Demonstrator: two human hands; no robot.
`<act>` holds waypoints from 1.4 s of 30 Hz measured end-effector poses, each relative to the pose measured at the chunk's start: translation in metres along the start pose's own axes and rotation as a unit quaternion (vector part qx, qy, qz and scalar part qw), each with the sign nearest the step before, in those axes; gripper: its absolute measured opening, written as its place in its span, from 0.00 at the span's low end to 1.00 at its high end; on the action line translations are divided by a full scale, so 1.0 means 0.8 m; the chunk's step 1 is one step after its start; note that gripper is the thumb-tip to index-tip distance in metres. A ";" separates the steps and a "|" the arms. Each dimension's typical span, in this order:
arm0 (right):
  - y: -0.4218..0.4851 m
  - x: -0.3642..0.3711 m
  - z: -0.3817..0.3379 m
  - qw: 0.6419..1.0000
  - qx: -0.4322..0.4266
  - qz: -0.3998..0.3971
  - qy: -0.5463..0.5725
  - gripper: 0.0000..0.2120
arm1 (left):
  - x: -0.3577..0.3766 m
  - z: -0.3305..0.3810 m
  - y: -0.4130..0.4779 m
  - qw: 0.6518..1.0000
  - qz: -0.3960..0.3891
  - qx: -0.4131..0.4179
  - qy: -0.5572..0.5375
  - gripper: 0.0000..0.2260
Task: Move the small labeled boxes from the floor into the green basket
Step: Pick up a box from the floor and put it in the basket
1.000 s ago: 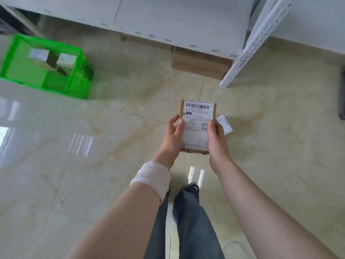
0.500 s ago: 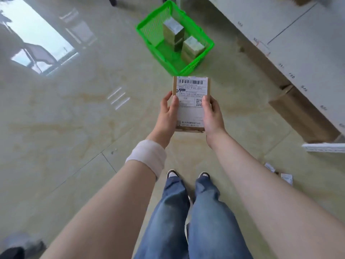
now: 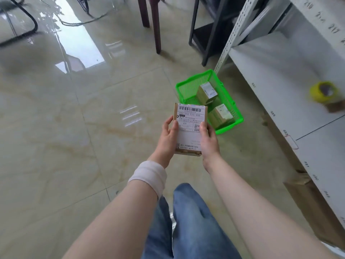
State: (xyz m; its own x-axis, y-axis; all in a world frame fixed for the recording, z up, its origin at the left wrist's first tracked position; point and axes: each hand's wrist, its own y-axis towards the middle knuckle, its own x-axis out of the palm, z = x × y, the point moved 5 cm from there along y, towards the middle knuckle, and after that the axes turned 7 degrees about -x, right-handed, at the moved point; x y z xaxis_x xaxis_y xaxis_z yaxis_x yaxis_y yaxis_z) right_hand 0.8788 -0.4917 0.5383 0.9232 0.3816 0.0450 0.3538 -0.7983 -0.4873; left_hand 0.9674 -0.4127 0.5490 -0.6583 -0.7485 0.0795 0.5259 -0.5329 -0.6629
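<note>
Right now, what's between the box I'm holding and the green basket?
Nothing stands between them. In the head view the held box overlaps the left rim of the green basket, and only bare floor tile shows around that overlap.

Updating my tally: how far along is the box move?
Done: the far brown labelled cardboard box and near brown labelled box sit inside the green mesh basket. In hand: left hand and right hand grip a third white-labelled cardboard box, outside it. Left: setting it inside.

A single wide-angle camera on the person's head looks forward and steeply down at the floor (image 3: pixel 74 146), the forearms (image 3: pixel 130 212) near the lens
</note>
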 end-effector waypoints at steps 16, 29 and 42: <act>0.240 0.134 -0.068 0.989 0.023 0.134 0.057 0.18 | -0.005 0.189 0.277 0.986 -0.128 -0.039 0.095 0.19; 0.392 0.017 -0.012 0.955 0.070 0.259 0.125 0.17 | 0.163 0.140 0.443 0.939 -0.211 -0.104 0.250 0.19; 0.611 -0.059 0.303 0.931 0.140 0.270 0.204 0.22 | 0.241 -0.132 0.746 0.854 -0.308 -0.159 0.388 0.16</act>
State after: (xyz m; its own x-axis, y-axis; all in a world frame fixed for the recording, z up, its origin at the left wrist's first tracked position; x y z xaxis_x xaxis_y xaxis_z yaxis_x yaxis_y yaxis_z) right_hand 0.9719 -0.7867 0.0866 0.9556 -0.2934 0.0276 -0.1777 -0.6485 -0.7402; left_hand 1.0971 -0.8336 0.0896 -0.9808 0.1886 0.0497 -0.1403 -0.5050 -0.8517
